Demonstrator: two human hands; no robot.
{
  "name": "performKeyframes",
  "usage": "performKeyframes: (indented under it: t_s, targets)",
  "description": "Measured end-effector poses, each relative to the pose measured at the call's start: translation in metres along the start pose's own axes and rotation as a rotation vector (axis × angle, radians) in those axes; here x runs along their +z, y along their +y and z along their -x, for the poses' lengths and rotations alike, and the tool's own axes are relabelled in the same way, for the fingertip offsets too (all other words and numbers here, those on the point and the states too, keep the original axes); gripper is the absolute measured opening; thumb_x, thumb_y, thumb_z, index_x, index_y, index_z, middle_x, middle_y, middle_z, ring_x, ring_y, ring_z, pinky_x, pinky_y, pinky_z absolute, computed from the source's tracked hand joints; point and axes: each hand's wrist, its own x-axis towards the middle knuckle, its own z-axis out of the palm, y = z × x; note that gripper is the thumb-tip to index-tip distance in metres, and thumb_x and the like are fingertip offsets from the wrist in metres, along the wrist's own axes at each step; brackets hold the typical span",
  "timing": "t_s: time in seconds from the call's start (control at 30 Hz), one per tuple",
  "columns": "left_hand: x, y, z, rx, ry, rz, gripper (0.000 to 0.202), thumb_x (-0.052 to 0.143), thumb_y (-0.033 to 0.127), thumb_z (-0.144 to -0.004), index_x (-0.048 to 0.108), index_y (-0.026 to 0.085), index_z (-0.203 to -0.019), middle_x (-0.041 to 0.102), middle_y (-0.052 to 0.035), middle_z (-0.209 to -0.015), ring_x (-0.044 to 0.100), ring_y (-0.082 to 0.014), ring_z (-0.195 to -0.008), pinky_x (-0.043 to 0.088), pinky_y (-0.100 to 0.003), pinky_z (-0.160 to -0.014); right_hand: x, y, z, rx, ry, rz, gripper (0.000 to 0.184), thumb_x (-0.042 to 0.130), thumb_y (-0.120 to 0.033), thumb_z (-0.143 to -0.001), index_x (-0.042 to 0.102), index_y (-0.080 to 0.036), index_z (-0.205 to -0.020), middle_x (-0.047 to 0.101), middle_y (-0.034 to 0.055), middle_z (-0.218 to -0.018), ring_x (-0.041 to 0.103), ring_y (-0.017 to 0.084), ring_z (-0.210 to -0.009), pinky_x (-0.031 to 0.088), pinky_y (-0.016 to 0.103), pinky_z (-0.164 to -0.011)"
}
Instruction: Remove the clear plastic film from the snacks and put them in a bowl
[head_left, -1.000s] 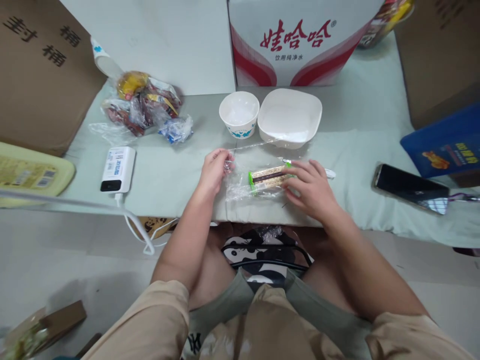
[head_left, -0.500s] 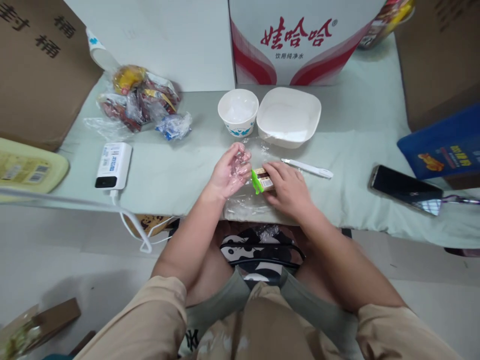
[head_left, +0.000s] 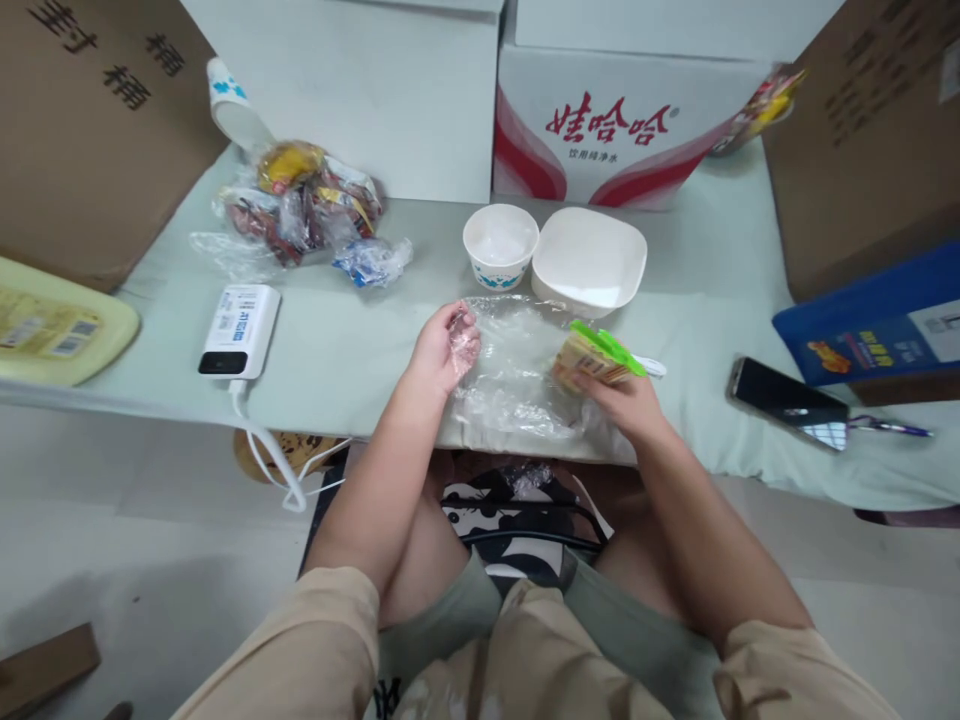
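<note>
My left hand is closed, its curled fingers gripping crinkled clear plastic. A sheet of clear plastic film spreads over the cloth between my two hands. In my right hand is a small snack packet with a bright green edge, held tilted above the film's right side. Behind that hand, the end of a white utility knife pokes out; the rest of it is hidden. Beyond the film stand a white paper cup with a blue pattern and a white bowl, side by side.
Several wrapped snacks lie at the back left, near a white power bank with a cable. A phone and a blue package lie to the right. White and red cartons line the back.
My right hand has lifted the packet off the table and moved it to the right, turning its green edge upward. More of the film shows between my hands. The view has shifted slightly.
</note>
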Motion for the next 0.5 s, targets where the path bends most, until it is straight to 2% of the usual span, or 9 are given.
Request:
performKeyframes:
  t_s: [0.07, 0.13, 0.23, 0.3, 0.37, 0.5]
  targets:
    - [-0.004, 0.005, -0.001, 0.03, 0.066, 0.025, 0.02, 0.058, 0.017, -0.083, 0.045, 0.018, -0.067, 0.043, 0.0084, -0.053, 0.033, -0.002, -0.035, 0.025, -0.016, -0.033, -0.007, -0.005, -0.002, 0.062, 0.051, -0.025, 0.032, 0.067, -0.045, -0.086, 0.064, -0.024, -0.109, 0.073, 0.0078, -0.101, 0.071, 0.027, -0.09, 0.061, 0.05, -0.078]
    - [-0.006, 0.009, 0.0, 0.069, 0.099, 0.039, 0.019, 0.055, 0.016, -0.082, 0.046, 0.018, -0.066, 0.044, 0.008, -0.052, 0.035, -0.002, -0.035, 0.024, -0.015, -0.034, -0.018, -0.015, -0.015, 0.059, 0.144, 0.006, 0.034, 0.07, -0.043, -0.083, 0.062, -0.024, -0.109, 0.073, 0.0077, -0.1, 0.072, 0.028, -0.088, 0.062, 0.049, -0.075]
    - [-0.009, 0.013, 0.004, 0.113, 0.08, 0.02, 0.017, 0.052, 0.015, -0.082, 0.047, 0.017, -0.066, 0.046, 0.0072, -0.051, 0.038, -0.0025, -0.036, 0.024, -0.015, -0.034, -0.038, -0.034, -0.055, 0.001, 0.24, 0.109, 0.042, 0.068, -0.036, -0.082, 0.053, -0.025, -0.12, 0.072, 0.0089, -0.107, 0.071, 0.027, -0.092, 0.061, 0.043, -0.075]
    - [-0.01, 0.014, 0.006, 0.131, 0.052, -0.014, 0.017, 0.052, 0.015, -0.081, 0.047, 0.017, -0.065, 0.047, 0.0069, -0.051, 0.038, -0.0029, -0.036, 0.025, -0.016, -0.034, -0.045, -0.044, -0.09, -0.045, 0.183, 0.274, 0.039, 0.062, -0.031, -0.084, 0.051, -0.024, -0.121, 0.071, 0.011, -0.11, 0.07, 0.026, -0.093, 0.058, 0.04, -0.077]
    - [-0.012, 0.014, 0.008, 0.151, 0.035, -0.043, 0.016, 0.054, 0.014, -0.079, 0.047, 0.017, -0.065, 0.048, 0.0065, -0.051, 0.039, -0.0032, -0.036, 0.025, -0.016, -0.035, -0.043, -0.047, -0.123, -0.075, 0.043, 0.536, 0.04, 0.06, -0.026, -0.082, 0.053, -0.022, -0.121, 0.071, 0.0119, -0.109, 0.068, 0.027, -0.094, 0.055, 0.041, -0.08]
    - [-0.015, 0.015, 0.011, 0.176, 0.025, -0.072, 0.016, 0.055, 0.015, -0.078, 0.048, 0.017, -0.064, 0.049, 0.0059, -0.053, 0.041, -0.0036, -0.036, 0.025, -0.016, -0.036, -0.021, -0.039, -0.164, -0.058, -0.216, 0.923, 0.044, 0.059, -0.024, -0.076, 0.058, -0.016, -0.119, 0.071, 0.0189, -0.11, 0.066, 0.034, -0.093, 0.053, 0.045, -0.075]
